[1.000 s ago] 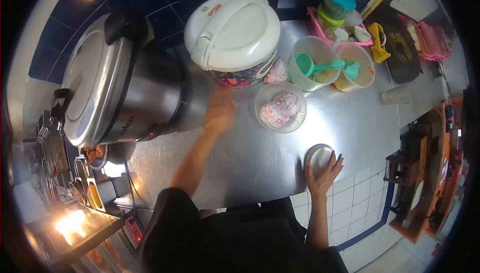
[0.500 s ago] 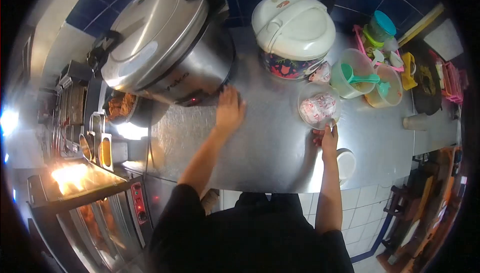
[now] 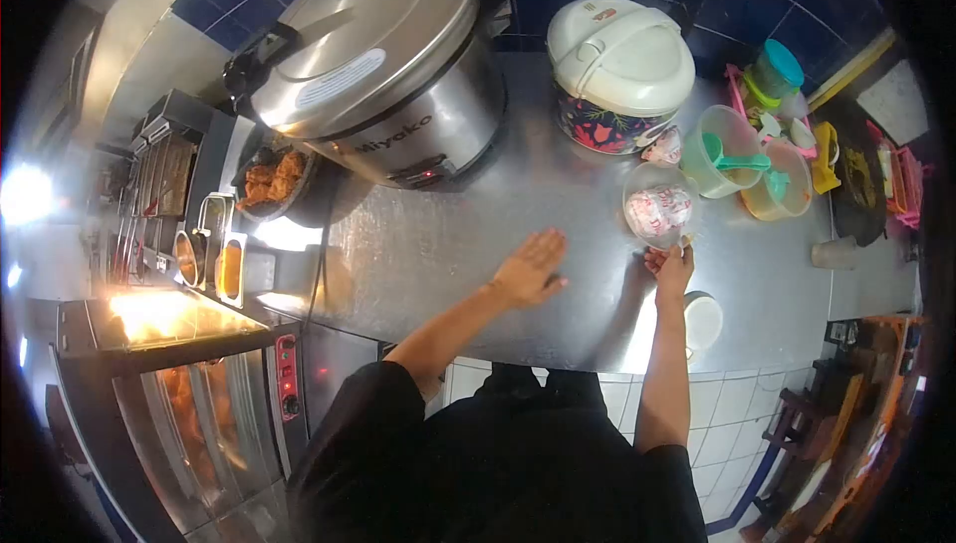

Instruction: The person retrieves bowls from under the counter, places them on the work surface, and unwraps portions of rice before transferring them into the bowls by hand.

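Observation:
My left hand (image 3: 534, 269) is over the middle of the steel table (image 3: 428, 284), fingers stretched out and holding nothing. At the right, my right hand (image 3: 673, 266) grips the near rim of a clear plastic bowl (image 3: 637, 234). Inside that bowl sits a round bundle in white paper with red print (image 3: 659, 209); its contents are hidden. A similar small wrapped bundle (image 3: 664, 147) lies just behind. Beside my right forearm is a round white lid or dish (image 3: 703, 321).
A large steel rice cooker (image 3: 428, 135) and a floral rice container with white lid (image 3: 622, 55) stand at the back. Plastic tubs (image 3: 709, 179) with green scoops are at right. Fried chicken (image 3: 274, 181) fills a pan at left, near a lit glass warmer (image 3: 199, 394).
My left hand has moved right and nearer, away from the rice cooker's base. My right hand still holds the bowl. The whole view has shifted slightly.

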Motion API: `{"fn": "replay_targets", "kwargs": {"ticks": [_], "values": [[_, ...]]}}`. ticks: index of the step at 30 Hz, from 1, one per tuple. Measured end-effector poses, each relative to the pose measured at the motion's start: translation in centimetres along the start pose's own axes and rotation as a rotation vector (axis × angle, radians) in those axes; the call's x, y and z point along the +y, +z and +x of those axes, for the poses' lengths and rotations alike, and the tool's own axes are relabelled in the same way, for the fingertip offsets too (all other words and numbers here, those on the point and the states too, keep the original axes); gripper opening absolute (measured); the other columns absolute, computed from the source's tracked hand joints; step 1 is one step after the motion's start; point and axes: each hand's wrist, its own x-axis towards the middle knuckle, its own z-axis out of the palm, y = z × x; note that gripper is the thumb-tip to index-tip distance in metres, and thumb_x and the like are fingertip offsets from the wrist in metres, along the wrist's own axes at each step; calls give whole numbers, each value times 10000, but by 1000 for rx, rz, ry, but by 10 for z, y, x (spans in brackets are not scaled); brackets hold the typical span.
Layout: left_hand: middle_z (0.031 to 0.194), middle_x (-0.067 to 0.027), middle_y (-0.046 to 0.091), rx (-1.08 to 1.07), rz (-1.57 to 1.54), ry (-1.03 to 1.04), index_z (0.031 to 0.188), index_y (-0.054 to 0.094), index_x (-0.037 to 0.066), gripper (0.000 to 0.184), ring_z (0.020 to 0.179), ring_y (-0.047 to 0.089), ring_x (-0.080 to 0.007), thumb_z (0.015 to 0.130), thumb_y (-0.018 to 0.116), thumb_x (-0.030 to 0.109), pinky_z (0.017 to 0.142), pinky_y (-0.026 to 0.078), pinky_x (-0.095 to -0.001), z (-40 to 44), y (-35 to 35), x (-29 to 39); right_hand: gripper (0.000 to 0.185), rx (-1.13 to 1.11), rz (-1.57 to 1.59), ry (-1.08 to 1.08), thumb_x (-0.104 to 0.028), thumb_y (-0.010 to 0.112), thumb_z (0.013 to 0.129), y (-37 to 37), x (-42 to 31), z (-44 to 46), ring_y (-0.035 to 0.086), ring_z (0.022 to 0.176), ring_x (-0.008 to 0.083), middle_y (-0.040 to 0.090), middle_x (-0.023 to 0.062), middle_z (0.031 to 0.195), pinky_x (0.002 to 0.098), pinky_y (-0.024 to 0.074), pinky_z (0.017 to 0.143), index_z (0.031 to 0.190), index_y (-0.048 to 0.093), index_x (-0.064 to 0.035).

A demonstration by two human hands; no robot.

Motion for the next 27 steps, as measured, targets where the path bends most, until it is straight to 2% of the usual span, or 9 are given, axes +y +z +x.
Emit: {"fn": "replay_targets", "kwargs": {"ticks": [2,7,8,11,13,16,20,23,27], "values": [[1534,-240,298,23,-152,114,1454,315,-68,746,1446,251,-366,953,492,456,1189,172,-491,-13,2,5,537,13,24,0,-222,460,1005,4,-8,-12,643,656,200,662,148,854,296,525,581,1475,267,-48],[1519,-242,327,314,74,-472,1423,367,-78,735,1436,267,-379,956,477,479,1172,197,-504,-39,-36,-100,597,-4,-24,-155,-359,509,1011,-24,4,-68,618,654,181,653,143,890,297,510,585,1452,311,-9],[1515,-250,328,331,49,-556,1418,370,-83,750,1432,269,-386,948,486,490,1168,202,-509,-43,-34,-122,616,-53,-125,-188,-451,497,1005,-39,20,-83,620,684,158,644,121,915,278,516,625,1437,364,-33],[1513,-263,322,258,209,-477,1429,348,-85,778,1433,258,-398,946,476,511,1166,197,-512,-16,-21,-85,539,-272,-156,-12,-401,490,1016,-59,39,-156,598,686,149,652,143,946,282,514,637,1344,463,26],[1522,-266,302,202,110,-357,1453,308,-79,802,1446,231,-391,951,446,531,1179,172,-500,5,1,-39,519,-260,-190,139,-376,501,1012,-68,59,-184,611,675,164,658,145,962,288,528,647,1313,492,46],[1541,-248,273,53,-13,-36,1467,281,-72,830,1459,209,-370,940,453,547,1203,137,-461,6,23,46,466,-285,-176,141,-334,510,1015,-73,71,-211,633,675,170,658,147,962,295,532,625,1284,516,47],[1550,-229,270,-44,-56,203,1466,290,-65,818,1462,209,-359,940,464,536,1204,142,-456,-23,28,70,453,-281,-174,121,-334,523,1009,-60,71,-199,629,690,160,660,142,957,292,534,646,1264,532,40],[1559,-222,256,-47,-198,201,1471,282,-65,811,1461,212,-363,937,492,509,1203,139,-459,-50,18,66,447,-340,-248,70,-338,529,1003,-49,70,-187,632,708,156,664,143,962,292,538,670,1247,548,36],[1557,-259,229,277,-107,-234,1476,257,-78,788,1462,189,-392,944,517,443,1199,122,-470,-134,-20,13,410,-461,-311,124,-325,531,999,-62,76,-191,644,737,165,671,129,927,306,546,699,1107,620,60]]}}
